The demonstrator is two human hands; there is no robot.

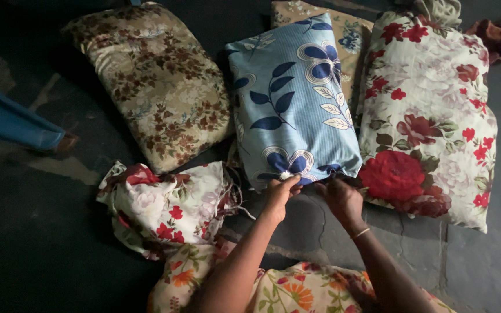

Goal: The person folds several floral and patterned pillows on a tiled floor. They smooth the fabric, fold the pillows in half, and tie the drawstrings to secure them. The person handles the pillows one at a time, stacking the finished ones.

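On dark floor, 3 pillows, both hands' grip pinching blue pillow (291,98) edge.

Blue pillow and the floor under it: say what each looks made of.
Blue pillow: woven printed cloth, matte, likely cotton, judging by fine stripes and soft creases where both hands pinch its edge. Floor: hard, dark, probably cement; cracks show.

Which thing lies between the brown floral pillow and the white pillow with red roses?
The blue pillow with dark blue leaves lies between the brown floral pillow and the white pillow with red roses, shown in the head view.
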